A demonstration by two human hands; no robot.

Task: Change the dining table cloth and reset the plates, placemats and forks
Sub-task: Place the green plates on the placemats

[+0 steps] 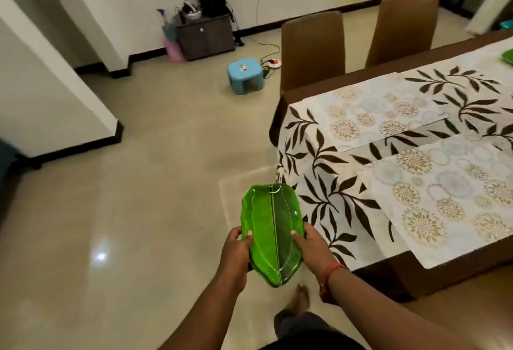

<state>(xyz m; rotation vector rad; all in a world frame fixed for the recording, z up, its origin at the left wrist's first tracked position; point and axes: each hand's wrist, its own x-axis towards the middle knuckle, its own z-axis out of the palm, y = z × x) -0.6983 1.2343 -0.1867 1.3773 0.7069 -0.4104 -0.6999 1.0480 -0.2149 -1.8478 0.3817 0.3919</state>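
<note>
I hold a stack of green leaf-shaped plates (270,227) above the floor, just left of the table's near corner. My left hand (236,252) grips the stack's left edge and my right hand (312,247) grips its right edge. The dining table (305,91) on the right wears a white cloth with dark leaf prints (330,183). Two pale floral placemats lie on the cloth, one near (444,197) and one farther back (380,108). Another green plate (508,56) shows at the far right edge of the table.
Two brown chairs (312,50) (402,25) stand along the table's far side. A blue stool (244,75) and a power strip with cables (273,62) sit on the tiled floor. A dark cabinet (205,36) with clutter stands by the wall. My bare foot (299,299) is below the plates.
</note>
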